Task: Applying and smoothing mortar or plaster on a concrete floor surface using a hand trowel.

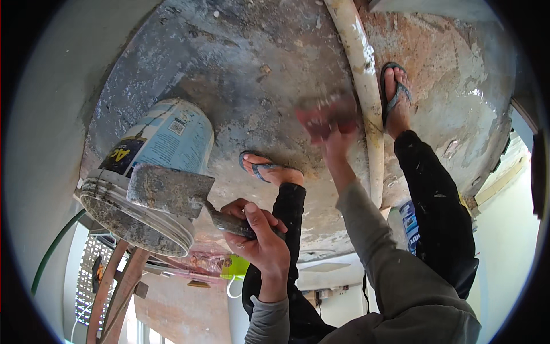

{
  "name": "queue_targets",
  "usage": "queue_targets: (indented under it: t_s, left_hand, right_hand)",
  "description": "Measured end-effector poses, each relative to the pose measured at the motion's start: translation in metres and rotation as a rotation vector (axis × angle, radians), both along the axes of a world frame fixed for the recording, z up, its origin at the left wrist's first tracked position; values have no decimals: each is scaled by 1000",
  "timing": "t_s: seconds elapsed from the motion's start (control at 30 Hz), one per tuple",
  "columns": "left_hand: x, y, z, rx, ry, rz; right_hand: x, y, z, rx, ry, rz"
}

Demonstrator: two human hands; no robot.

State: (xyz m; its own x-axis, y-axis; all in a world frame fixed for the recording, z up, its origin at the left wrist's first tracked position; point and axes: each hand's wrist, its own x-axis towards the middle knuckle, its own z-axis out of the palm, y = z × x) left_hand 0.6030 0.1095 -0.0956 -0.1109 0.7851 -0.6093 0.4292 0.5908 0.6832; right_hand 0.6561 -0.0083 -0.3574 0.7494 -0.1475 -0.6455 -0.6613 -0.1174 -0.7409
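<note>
My left hand (258, 238) is closed around the handle of a trowel (169, 190). Its wide flat blade is crusted with grey mortar and overlaps the rim of a blue and white plastic bucket (175, 135); whether the two touch, I cannot tell. Grey residue coats the inside of the bucket. Stretched forward, my right hand (339, 143) grips a red, flat-looking thing (326, 118) over the floor, close to a pale pipe. Motion smears that hand and the red thing, so its exact kind is unclear.
The thick pale pipe (361, 69) runs along the stained, rough floor (269, 74) between my two feet in flip-flops. Wooden legs (117, 292) and a green hose (57, 249) are at the lower left. A lime-green container (234, 266) lies behind my left hand.
</note>
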Motion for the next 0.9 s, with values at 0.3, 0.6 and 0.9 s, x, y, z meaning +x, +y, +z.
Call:
queue_targets:
  t_s: [0.3, 0.6, 0.9]
  left_hand:
    - [13, 1, -11, -80, 47, -1]
    - [-6, -15, -29, -288, 111, 4]
    - [1, -51, -31, -511, 122, 16]
  right_hand:
    - [-5, -9, -28, -79, 53, -137]
    - [51, 103, -34, -96, -179, -22]
    - [16, -12, 31, -127, -77, 100]
